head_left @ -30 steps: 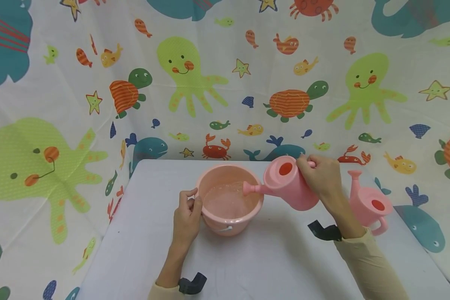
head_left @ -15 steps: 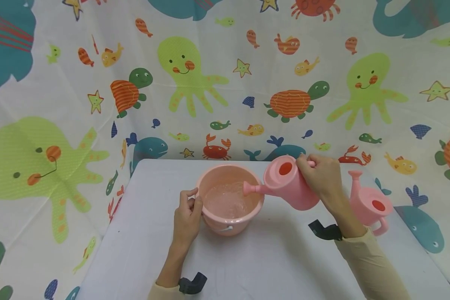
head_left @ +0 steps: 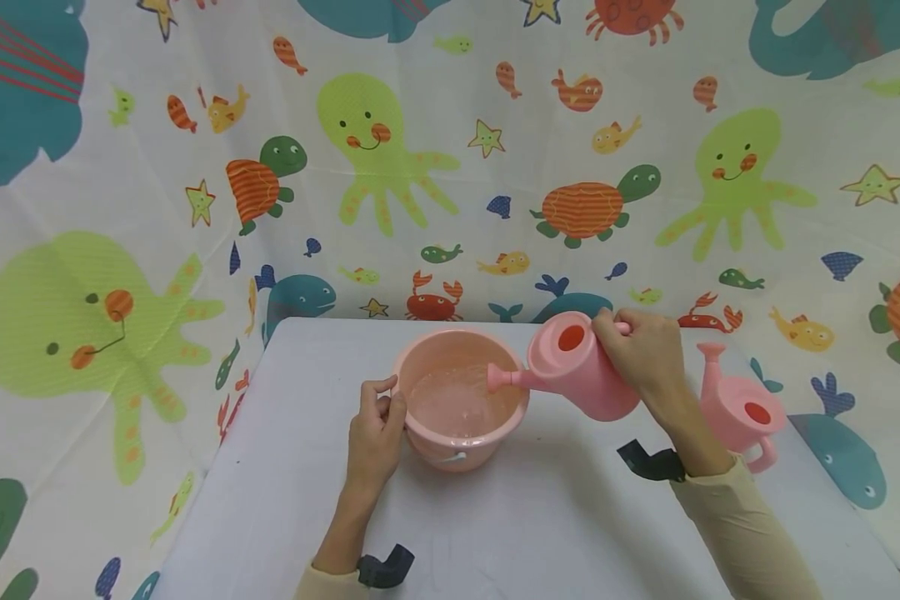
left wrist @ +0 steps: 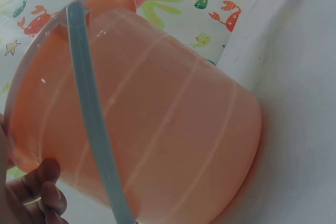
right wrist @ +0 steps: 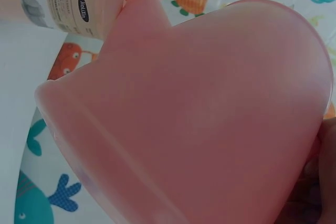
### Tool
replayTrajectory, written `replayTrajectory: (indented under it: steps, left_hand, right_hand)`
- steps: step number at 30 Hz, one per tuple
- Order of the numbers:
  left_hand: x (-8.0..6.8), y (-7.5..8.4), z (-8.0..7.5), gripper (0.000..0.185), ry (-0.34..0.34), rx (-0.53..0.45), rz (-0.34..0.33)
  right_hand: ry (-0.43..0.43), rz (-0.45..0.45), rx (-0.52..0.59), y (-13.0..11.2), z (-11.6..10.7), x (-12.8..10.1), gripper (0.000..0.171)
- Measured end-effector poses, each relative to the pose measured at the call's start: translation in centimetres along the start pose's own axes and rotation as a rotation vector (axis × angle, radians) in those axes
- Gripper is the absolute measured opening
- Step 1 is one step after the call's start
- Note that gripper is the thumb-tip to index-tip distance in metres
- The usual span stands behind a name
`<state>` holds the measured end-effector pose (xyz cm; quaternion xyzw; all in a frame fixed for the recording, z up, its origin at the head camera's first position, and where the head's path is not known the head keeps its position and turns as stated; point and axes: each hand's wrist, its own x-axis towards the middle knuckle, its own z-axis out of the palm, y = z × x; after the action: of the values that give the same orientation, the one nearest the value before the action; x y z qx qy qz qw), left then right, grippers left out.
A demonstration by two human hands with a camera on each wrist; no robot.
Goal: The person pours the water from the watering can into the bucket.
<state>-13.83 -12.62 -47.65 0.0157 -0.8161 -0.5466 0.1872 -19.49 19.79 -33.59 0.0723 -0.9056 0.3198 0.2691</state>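
Note:
A pink bucket (head_left: 420, 433) stands mid-table with water in it. My left hand (head_left: 376, 425) grips its rim on the left side, fingers curled over the edge. In the left wrist view the bucket wall (left wrist: 173, 129) and its grey bail handle (left wrist: 92, 114) fill the frame, with my fingertips (left wrist: 44, 187) at the lower left. My right hand (head_left: 637, 350) holds a pink watering can (head_left: 581, 367) by its handle, tilted left, its spout (head_left: 504, 379) over the bucket's right rim. The can's body (right wrist: 210, 114) fills the right wrist view.
A second pink watering can (head_left: 738, 408) stands upright on the table (head_left: 532, 533) to the right, just behind my right forearm. A sea-creature patterned cloth (head_left: 390, 167) hangs close behind and on both sides of the table.
Almost nothing has moved. Both hands, the bucket and the tilted can keep their places; the water surface in the bucket ripples.

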Motion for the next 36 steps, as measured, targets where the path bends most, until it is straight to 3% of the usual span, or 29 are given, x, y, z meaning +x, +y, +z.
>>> replayTrajectory:
  steps: [36]
  left_hand:
    - [3.3,-2.4,-0.4,0.028,-0.052,-0.026,0.023]
  right_hand:
    - [0.031,-0.006,-0.053,-1.0,2.5,0.7,0.037]
